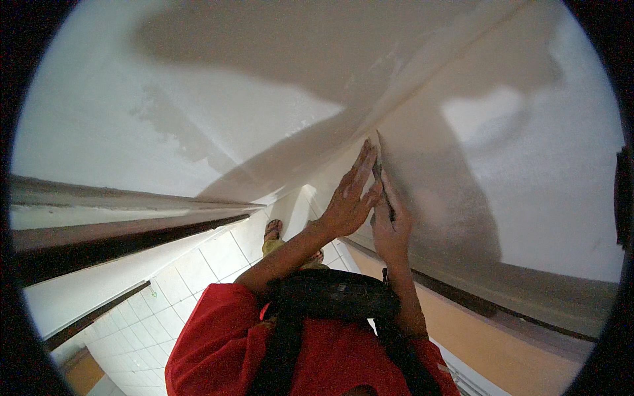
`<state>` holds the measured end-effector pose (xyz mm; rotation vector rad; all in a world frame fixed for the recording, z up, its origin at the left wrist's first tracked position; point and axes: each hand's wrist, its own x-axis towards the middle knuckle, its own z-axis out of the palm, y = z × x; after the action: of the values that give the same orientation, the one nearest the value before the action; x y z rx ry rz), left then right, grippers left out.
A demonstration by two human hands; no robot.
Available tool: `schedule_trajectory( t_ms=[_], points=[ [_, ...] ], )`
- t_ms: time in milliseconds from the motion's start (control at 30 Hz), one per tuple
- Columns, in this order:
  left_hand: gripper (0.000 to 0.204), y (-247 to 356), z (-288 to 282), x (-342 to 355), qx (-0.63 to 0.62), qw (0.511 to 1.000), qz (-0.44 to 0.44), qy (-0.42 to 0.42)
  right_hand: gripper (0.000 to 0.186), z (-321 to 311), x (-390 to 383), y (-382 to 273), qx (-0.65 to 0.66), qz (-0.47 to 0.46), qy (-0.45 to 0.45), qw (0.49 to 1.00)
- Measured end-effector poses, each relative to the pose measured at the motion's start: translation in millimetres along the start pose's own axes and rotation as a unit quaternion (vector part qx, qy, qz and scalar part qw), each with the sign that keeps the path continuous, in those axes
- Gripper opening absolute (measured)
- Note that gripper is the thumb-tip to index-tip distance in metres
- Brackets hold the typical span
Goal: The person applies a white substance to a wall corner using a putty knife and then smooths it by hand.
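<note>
My left hand and my right hand are side by side at the inside corner where two pale plastered walls meet. Between them is a thin, flat piece with a dark edge, its light tip pointing up into the corner; its exact kind is hard to make out. The fingers of my left hand lie straight and together along its left side, thumb toward the right hand. My right hand grips its lower part, with the index finger stretched along the right side. My palms and fingers hide much of the piece.
The left wall and right wall carry uneven grey patches and shadows. A brown ledge runs along the left, a dark strip along the right. White floor tiles and my sandalled foot show below. A black pouch hangs at my chest.
</note>
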<state>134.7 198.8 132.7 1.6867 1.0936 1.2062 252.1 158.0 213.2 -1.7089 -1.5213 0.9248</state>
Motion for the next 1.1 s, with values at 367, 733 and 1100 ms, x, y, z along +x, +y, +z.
schedule_trajectory(
  t_ms=[367,733,1100],
  points=[
    [0.063,5,-5,3,-0.043,0.999,-0.013,0.015,0.046,2,-1,2,0.022,0.018,-0.002,1.0],
    [0.066,6,-8,3,-0.031,0.999,-0.018,0.006,0.047,5,2,3,0.012,0.024,-0.003,1.0],
    [0.066,9,-6,0,-0.023,0.999,-0.025,0.005,0.046,2,5,1,0.035,0.009,-0.013,0.999]
  ],
)
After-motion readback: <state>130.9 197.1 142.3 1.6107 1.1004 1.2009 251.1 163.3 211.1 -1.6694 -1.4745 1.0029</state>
